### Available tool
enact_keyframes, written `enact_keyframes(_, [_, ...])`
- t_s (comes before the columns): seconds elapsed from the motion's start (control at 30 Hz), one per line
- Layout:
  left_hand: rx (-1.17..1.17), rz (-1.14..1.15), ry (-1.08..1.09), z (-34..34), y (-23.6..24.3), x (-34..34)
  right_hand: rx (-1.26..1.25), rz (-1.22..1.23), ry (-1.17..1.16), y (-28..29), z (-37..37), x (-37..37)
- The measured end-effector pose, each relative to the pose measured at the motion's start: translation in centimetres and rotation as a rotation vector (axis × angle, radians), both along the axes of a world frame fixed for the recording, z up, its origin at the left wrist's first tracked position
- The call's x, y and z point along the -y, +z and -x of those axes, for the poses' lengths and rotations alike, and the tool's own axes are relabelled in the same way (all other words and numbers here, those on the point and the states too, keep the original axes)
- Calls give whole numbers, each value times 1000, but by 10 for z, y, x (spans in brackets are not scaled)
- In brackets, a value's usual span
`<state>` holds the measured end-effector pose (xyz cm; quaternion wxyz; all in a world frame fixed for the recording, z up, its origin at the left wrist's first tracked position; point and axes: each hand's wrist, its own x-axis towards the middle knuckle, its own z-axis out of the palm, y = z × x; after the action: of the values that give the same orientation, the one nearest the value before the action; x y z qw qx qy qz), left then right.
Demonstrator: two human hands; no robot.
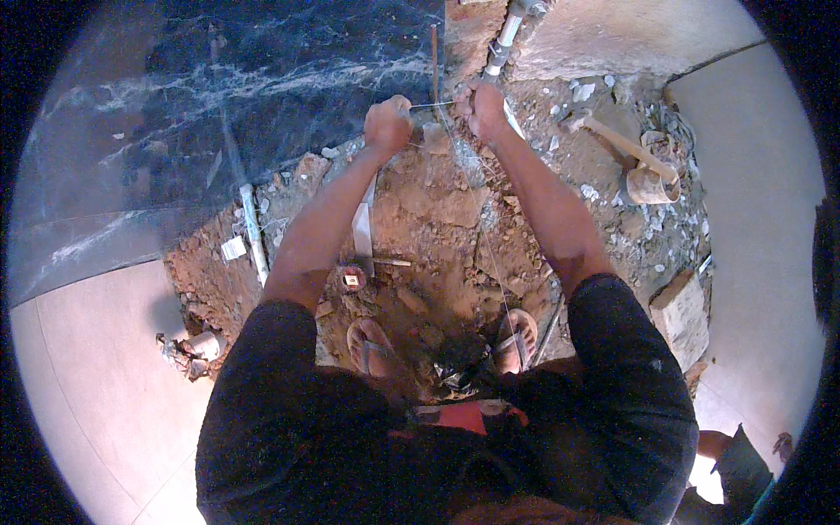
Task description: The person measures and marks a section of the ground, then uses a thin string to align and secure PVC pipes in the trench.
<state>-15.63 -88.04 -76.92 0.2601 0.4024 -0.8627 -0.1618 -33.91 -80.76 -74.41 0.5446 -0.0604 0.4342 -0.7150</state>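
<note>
A thin pale string (432, 105) runs taut between my two hands, in front of the dark marble slab. My left hand (388, 123) is closed in a fist on one end of that stretch. My right hand (482, 112) grips the string too, fingers curled, just below a grey-white pipe (503, 42). A slim rusty rod (435, 63) stands upright behind the string, between my hands. From near my right hand a length of string trails down over the dirt toward my right foot (516, 337).
Dug-up soil and rubble lie under me. A hammer (632, 147) rests by a dusty cup (651, 185) at right. A white pipe (254, 234), a flat metal strip (363, 232) and a round reel-like thing (352, 278) lie at left. Another person (731, 477) is at lower right.
</note>
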Motion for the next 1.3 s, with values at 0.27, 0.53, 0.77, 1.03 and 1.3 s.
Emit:
enact_keyframes(0.27, [-124, 45, -100, 4, 7, -6, -1164, -45, 120, -46, 37, 8])
enact_keyframes(0.53, [2, -71, 51, -4, 19, -13, -1390, -67, 356, 0, 12, -18])
enact_keyframes(0.77, [115, 24, 24, -2, 21, -9, -1954, 49, 512, 19, 9, -14])
enact_keyframes(1.03, [3, -114, 47, -10, 21, -5, -1937, -282, 684, 32, -4, -19])
enact_keyframes(1.3, [-107, -78, -39, -19, 24, -16, -1778, -45, 453, -26, -4, -21])
